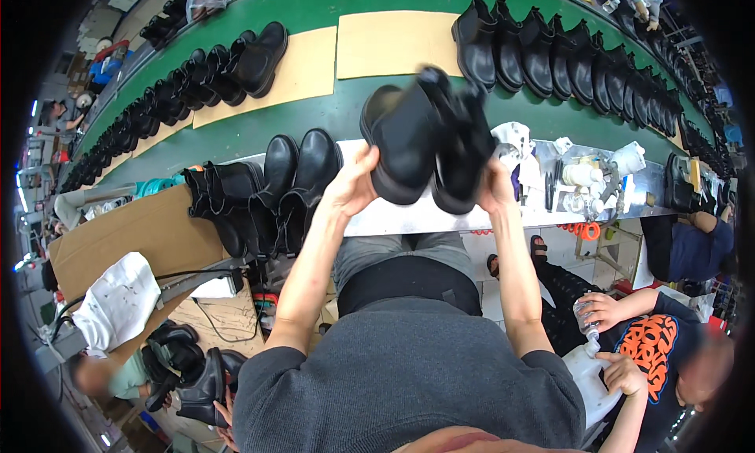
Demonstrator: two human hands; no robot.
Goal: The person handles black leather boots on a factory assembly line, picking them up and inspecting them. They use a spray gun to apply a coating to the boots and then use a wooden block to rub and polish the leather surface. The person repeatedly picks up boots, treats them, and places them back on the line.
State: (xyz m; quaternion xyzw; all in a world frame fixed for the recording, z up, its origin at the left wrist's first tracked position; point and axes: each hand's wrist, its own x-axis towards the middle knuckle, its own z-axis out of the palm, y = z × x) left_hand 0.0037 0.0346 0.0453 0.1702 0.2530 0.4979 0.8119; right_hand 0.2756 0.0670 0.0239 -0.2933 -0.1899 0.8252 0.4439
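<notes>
Over the near edge of the bench I hold a pair of black ankle boots (399, 145), partly smeared by motion. My left hand (352, 184) grips the left boot at its outer side, thumb up along the leather. On the other side, my right hand (496, 187) is closed on the right boot (458, 170); most of its fingers are hidden behind it. The boots' toes point down toward me, their shafts away. Left of my left hand, more black boots (316, 166) rest at the bench edge.
Rows of black boots line the green conveyor (307, 107) on cardboard sheets (393, 44). Bottles (582, 175), pens and a stained white cloth (513, 138) lie at right. A cardboard flap (141, 237) stands at left. At lower right, a co-worker holds a bottle over a white jug (586, 378).
</notes>
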